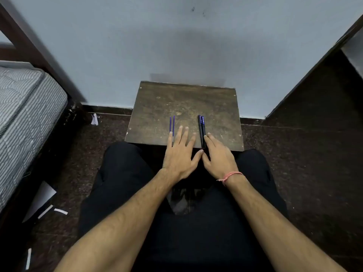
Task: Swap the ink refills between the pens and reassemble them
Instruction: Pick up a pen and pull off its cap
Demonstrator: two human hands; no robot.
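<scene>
Two thin blue ink refills (pixel 172 124) lie side by side on a small worn wooden table (pixel 157 107), left of centre. Two dark pens (pixel 202 128) with blue grips lie parallel to the right of them, running toward the near edge. My left hand (pixel 180 152) rests flat on the table's near edge between refills and pens, fingers straight and spread. My right hand (pixel 218 154) lies just right of the pens; its fingertips touch their near ends, and it grips nothing.
The table stands against a pale wall (pixel 176 46). A mattress (pixel 25 114) on a dark frame is at the left, with paper scraps (pixel 45 201) on the dark floor beside it. My legs in black trousers fill the foreground.
</scene>
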